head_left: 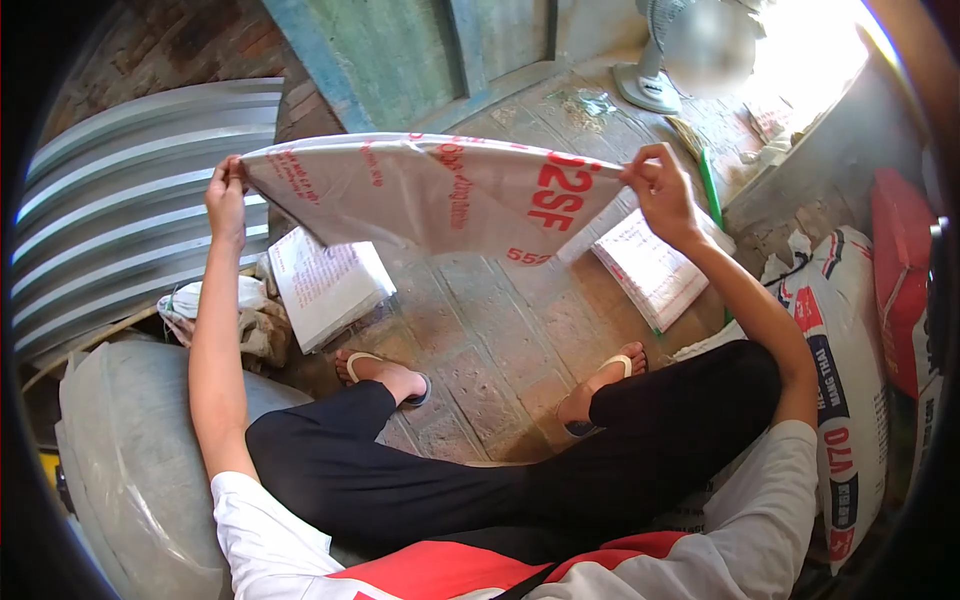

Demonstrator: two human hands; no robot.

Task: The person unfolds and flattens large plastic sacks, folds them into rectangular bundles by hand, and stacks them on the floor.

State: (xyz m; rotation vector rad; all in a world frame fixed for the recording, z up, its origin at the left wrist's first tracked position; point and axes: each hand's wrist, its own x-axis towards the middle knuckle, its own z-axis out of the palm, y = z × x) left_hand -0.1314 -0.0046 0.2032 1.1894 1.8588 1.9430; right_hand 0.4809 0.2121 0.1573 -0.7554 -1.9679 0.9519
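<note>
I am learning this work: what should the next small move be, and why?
Perhaps lower the red-printed white plastic sheet, keeping it spread: the left hand and right hand hold opposite ends, and red-printed white stacks lie below.

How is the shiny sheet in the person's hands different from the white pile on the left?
The sheet is held up between the left hand and right hand; the pile lies low by the floor. The sheet shows some big red letters; the pile's top shows small red print. Both are pale with red printing.

Brick floor [490,345] with two printed stacks [325,285] [652,268], fan [648,90]
</note>
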